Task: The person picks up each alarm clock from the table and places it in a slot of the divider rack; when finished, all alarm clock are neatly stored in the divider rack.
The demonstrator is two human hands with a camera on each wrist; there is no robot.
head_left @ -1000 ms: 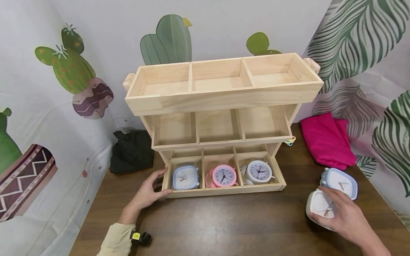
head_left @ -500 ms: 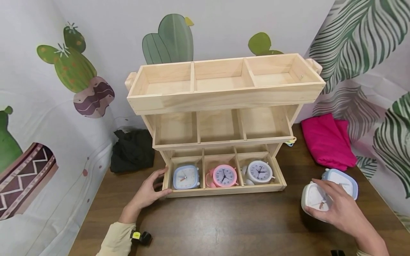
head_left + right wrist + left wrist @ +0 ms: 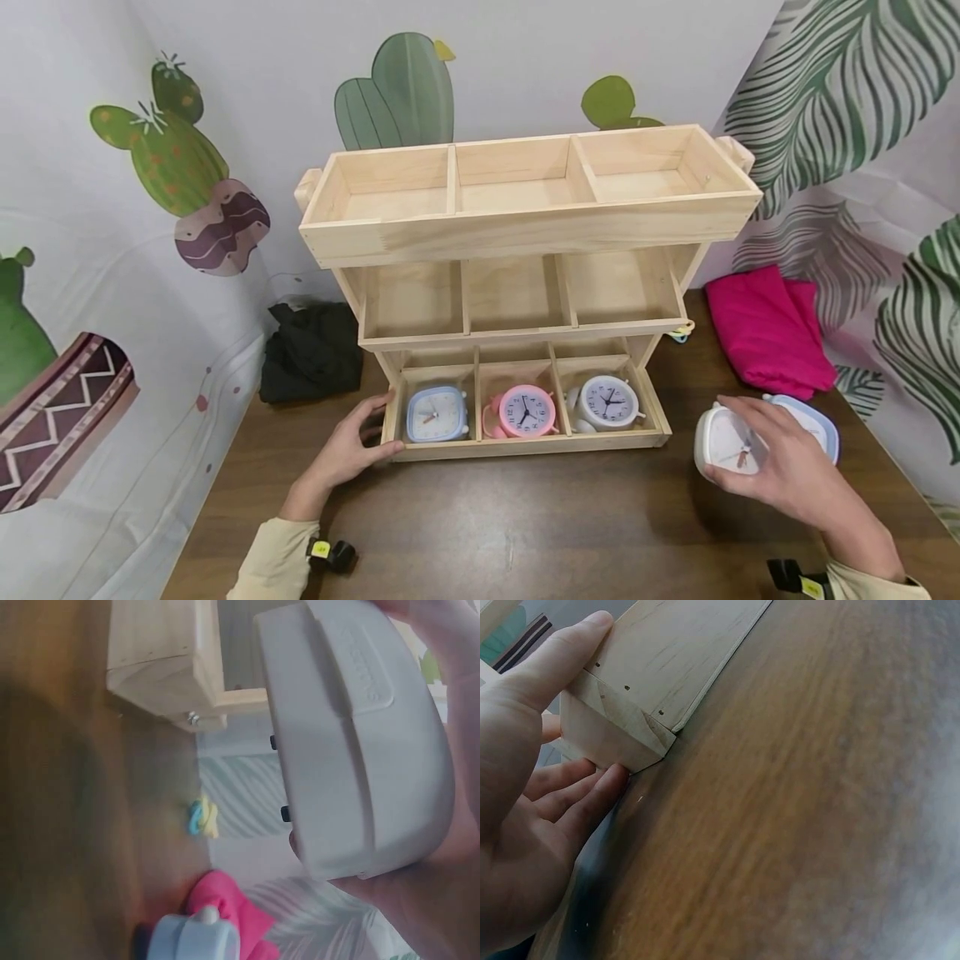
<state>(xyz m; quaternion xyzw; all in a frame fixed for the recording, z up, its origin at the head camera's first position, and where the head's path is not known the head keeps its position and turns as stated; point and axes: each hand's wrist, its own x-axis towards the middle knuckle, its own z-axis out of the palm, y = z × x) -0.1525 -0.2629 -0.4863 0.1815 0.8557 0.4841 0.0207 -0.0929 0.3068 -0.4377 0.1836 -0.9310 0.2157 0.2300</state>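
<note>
White clock [image 3: 723, 442], probably light, hard plastic and best held by its edges, sits gripped in the right hand [image 3: 787, 471], while the left hand [image 3: 345, 450] clasps the wooden rack's [image 3: 525, 225] corner.

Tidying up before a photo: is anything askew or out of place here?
Nothing is damaged or spilled. One blue clock sits loose on the table, outside the wooden shelf, and black cloth and pink cloth lie bunched beside it.
</note>
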